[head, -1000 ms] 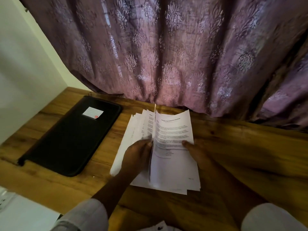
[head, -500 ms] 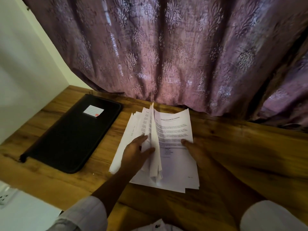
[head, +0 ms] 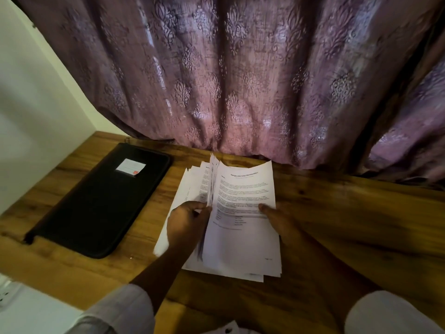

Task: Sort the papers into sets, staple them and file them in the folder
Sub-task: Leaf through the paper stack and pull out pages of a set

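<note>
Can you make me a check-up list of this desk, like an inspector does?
Surface: wooden table, bearing the papers and the folder.
Job's things: papers stacked mid-table, some sheets lifted on edge; black folder closed, left of them, white label on top; no stapler seen.
Clutter: nothing seen.
Hands: left hand grips the lifted sheets; right hand presses its thumb on the top printed sheet, fingers too dark to tell.
Cables: nothing seen; maybe a white socket strip, bottom left.
Surroundings: purple patterned curtain behind; white wall at left.
</note>
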